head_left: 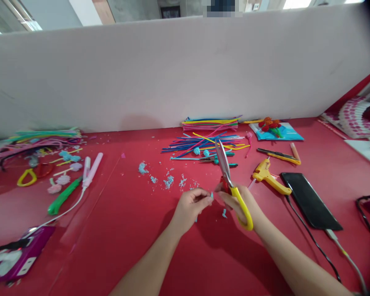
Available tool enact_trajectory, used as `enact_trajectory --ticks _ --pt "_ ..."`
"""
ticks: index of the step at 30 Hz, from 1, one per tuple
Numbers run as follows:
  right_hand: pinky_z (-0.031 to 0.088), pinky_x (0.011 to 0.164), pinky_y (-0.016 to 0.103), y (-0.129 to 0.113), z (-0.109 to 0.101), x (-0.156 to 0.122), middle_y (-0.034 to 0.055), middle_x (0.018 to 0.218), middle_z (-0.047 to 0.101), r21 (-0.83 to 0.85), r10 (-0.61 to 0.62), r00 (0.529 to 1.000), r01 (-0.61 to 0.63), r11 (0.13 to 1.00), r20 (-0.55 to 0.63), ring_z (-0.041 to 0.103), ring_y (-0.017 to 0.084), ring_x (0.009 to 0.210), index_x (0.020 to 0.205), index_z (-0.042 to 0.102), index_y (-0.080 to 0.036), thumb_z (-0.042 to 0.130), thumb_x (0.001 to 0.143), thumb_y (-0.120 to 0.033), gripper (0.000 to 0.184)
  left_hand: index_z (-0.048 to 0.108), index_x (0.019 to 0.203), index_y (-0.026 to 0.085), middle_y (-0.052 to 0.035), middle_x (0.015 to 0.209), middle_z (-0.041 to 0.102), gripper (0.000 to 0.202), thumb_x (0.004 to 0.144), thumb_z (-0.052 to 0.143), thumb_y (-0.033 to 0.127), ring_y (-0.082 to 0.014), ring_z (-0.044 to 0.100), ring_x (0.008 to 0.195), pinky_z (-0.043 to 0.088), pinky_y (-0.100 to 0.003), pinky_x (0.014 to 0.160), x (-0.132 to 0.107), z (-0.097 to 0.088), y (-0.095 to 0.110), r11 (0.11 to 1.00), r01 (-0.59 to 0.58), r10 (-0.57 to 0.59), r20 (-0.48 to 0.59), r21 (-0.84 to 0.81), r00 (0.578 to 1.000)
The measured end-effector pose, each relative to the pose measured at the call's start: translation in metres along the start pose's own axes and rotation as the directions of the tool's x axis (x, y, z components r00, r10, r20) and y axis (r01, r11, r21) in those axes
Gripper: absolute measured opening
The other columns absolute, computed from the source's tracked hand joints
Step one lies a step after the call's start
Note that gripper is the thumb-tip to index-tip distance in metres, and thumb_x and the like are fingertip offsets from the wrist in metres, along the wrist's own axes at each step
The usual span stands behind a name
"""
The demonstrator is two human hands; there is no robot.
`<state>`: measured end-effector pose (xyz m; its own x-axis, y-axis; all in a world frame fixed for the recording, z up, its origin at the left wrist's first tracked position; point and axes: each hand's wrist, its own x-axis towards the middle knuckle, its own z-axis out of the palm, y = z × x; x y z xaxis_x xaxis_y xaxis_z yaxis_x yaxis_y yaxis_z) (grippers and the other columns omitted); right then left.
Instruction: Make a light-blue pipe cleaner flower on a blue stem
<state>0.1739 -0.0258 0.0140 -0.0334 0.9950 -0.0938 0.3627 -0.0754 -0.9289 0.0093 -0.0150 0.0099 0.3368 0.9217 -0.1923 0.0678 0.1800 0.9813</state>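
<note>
My right hand (239,201) grips scissors (231,181) with red and yellow handles, the closed blades pointing up and away from me. My left hand (191,203) is closed in a pinch on a small light-blue fuzzy piece (211,196), held right beside the right hand's fingers above the red table (126,230). Light-blue fluff scraps (168,181) lie scattered on the table just beyond my hands. A heap of coloured pipe cleaners (203,144) lies farther back, with small blue pom-pom stems among them.
A yellow glue gun (269,174), a black phone (310,199) on a cable and a utility knife (279,155) lie to the right. A green knife (63,197), pink iron (91,170), pom-pom stems (68,162) and more pipe cleaners (40,137) lie left. A white partition (172,74) closes the back.
</note>
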Motion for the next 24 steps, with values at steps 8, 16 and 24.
enact_trajectory --ticks 8,16,24 --pt "0.036 0.044 0.021 -0.011 0.002 -0.007 -0.0061 0.049 0.042 0.032 0.026 0.994 -0.029 0.999 0.102 0.042 0.010 0.043 0.070 0.050 -0.020 0.049 0.077 -0.037 0.019 0.065 0.074 0.015 0.0028 0.056 0.049 0.017 0.073 0.062 0.032 -0.0068 0.035 0.045 0.026 -0.020 0.043 0.002 -0.002 -0.001 0.995 0.095 -0.091 0.116 -0.031 0.989" --pt "0.034 0.047 0.020 -0.007 0.006 -0.005 -0.0041 0.054 0.042 -0.087 -0.046 0.998 0.049 0.995 0.031 0.042 0.011 0.050 0.064 0.044 -0.020 0.047 0.073 -0.032 0.015 0.065 0.071 0.017 0.0024 0.058 0.052 0.010 0.072 0.063 0.026 -0.0102 0.043 0.055 0.032 -0.021 0.052 0.000 0.003 -0.003 0.997 -0.020 0.017 0.031 0.074 0.999" --pt "0.025 0.048 0.024 0.003 -0.001 -0.009 0.0000 0.059 0.055 -0.628 -0.113 0.994 0.095 0.772 0.010 0.055 0.017 0.054 0.072 0.045 -0.021 0.053 0.075 -0.046 0.026 0.065 0.069 0.015 0.0070 0.045 0.045 0.015 0.062 0.072 0.026 -0.0044 0.032 0.040 0.021 -0.019 0.040 0.005 -0.006 0.001 0.960 0.022 -0.106 -0.290 -0.278 0.951"
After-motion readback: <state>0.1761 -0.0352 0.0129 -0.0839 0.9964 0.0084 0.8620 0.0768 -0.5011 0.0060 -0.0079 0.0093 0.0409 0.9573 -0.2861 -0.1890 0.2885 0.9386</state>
